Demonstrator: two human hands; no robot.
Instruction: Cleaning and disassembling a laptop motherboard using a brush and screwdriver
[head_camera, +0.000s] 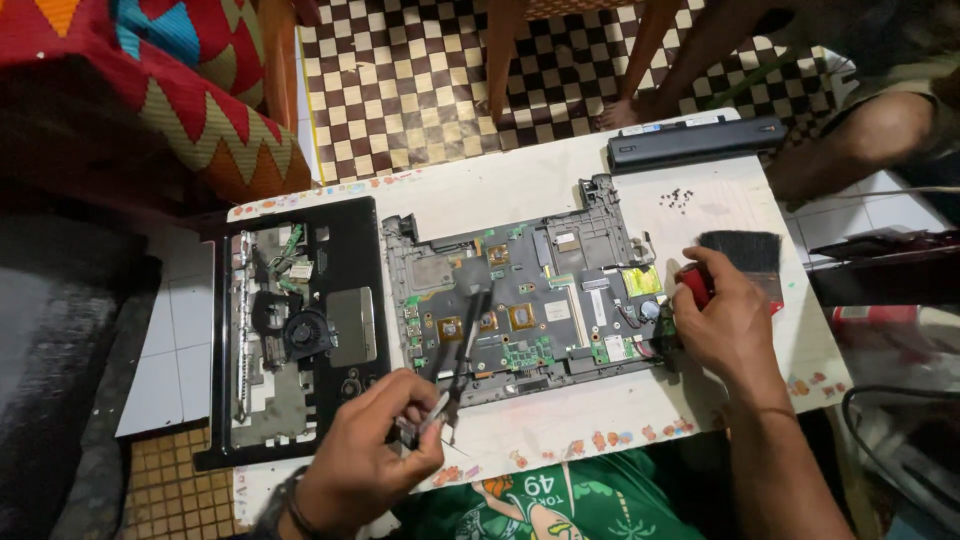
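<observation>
An opened laptop base with its motherboard (520, 300) lies on a small white table (520, 180). My left hand (370, 450) is at the table's near edge, gripping dark tweezers (462, 345) whose tips reach onto the board. My right hand (725, 320) rests on the board's right end, fingers curled; a red object (697, 283) shows just behind them, and whether the hand grips anything I cannot tell. A black brush (742, 250) lies just beyond that hand.
A black laptop cover with a fan (300, 330) lies at the table's left end. A long black battery (695, 142) sits at the far edge, several small screws (677, 199) near it. Another person's leg (860, 130) is at the far right. Checkered floor beyond.
</observation>
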